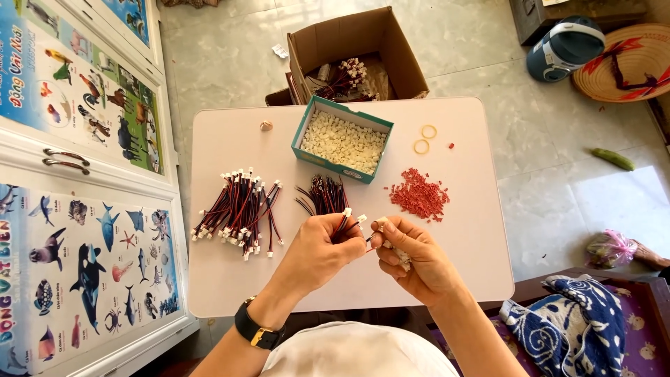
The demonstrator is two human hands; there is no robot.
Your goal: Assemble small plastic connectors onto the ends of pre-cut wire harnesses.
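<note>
Head view shows me my left hand (322, 250) pinching red-and-black wires (347, 222) near the white table's (223, 279) front edge, my right hand (413, 260) pinching a small white plastic connector (382, 223) just beside their tips.

On a pale pinkish-white table (460, 279), red-and-black wires (239, 209) end in white plugs, beside a scatter of small red pieces (419, 194) and two yellow rubber bands (424, 138). A teal box (340, 139) with white trim brims with cream-coloured connectors. The brown cardboard carton (356, 49) sits on grey-white marbled tiles (558, 153). A black watch (257, 329) with a gold clasp bands the left wrist. Nearby lie a blue-and-white patterned cloth (572, 321), a straw-coloured hat (628, 63) striped red, and bright animal posters (91, 265).
</note>
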